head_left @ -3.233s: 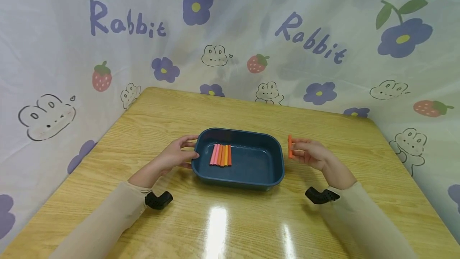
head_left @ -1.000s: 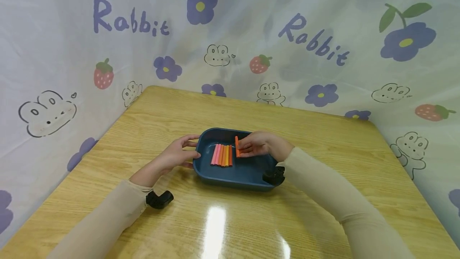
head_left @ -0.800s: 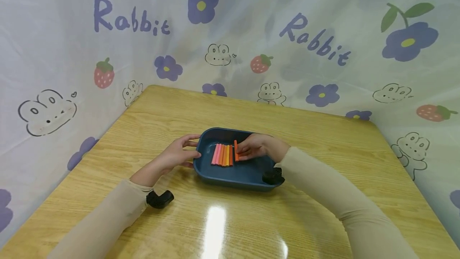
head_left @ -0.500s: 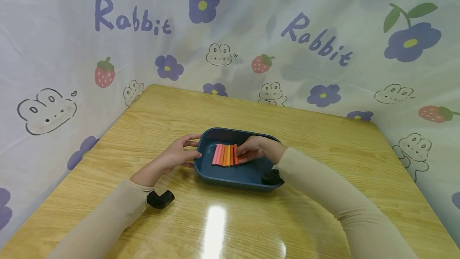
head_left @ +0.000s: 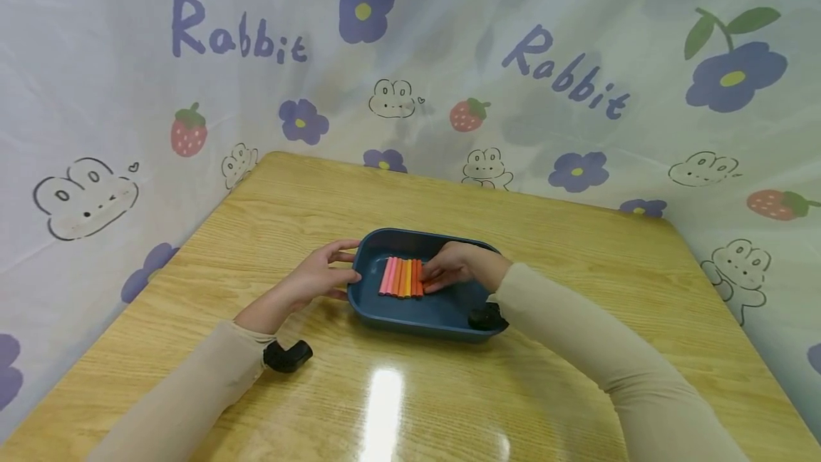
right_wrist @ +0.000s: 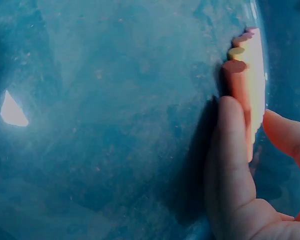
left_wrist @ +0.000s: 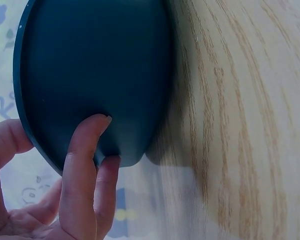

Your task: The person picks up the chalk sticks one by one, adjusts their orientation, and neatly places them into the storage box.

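A dark blue oblong tub (head_left: 417,324) stands on the wooden table. My left hand (head_left: 316,275) rests against its left end, fingers and thumb spread on the outer wall and rim, as the left wrist view also shows. Inside lies a row of several crayon-like sticks (head_left: 398,278), pink at the left, then orange and yellow. My right hand (head_left: 457,266) reaches into the tub. Its finger and thumb touch the right side of the outermost red-orange stick (right_wrist: 238,82), which lies close against the row. In the right wrist view one finger runs along that stick.
The tub floor (right_wrist: 115,125) shows to the right of the row. Black wrist camera mounts (head_left: 287,356) sit on both sleeves, the right one over the tub's front right corner. A patterned cloth (head_left: 423,63) hangs behind the table (head_left: 308,198).
My right hand has brought the red-orange stick from right of the tub into it, set it down and pushed it left against the row. My left hand has stayed at the tub's end.
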Tool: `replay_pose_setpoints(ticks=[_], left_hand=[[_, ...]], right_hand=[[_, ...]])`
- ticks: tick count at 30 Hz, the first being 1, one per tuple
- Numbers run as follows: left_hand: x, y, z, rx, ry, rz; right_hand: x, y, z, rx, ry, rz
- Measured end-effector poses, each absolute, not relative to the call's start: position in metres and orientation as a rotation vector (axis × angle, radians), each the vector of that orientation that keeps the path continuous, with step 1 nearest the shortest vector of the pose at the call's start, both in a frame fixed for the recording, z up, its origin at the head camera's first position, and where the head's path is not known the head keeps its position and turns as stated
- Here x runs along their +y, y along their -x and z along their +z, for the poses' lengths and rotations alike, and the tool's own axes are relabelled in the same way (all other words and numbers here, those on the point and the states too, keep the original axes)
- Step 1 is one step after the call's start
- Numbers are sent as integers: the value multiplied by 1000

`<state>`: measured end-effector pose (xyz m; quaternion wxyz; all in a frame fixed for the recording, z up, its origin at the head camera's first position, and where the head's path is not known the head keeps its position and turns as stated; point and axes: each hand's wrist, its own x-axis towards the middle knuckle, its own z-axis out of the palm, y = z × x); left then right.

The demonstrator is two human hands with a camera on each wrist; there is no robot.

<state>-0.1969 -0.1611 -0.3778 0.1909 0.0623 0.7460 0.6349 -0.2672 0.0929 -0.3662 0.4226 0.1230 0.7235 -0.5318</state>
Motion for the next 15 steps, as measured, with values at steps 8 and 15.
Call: replay_pose_setpoints(ticks=[8,15], left_hand=[[-160,198,-379,2099,-192,1786],[-161,197,-380,2098,-196,1788]], right_hand=[[100,267,-364,1791,-233,-1387],[108,267,-359,1750,-122,-1422]])
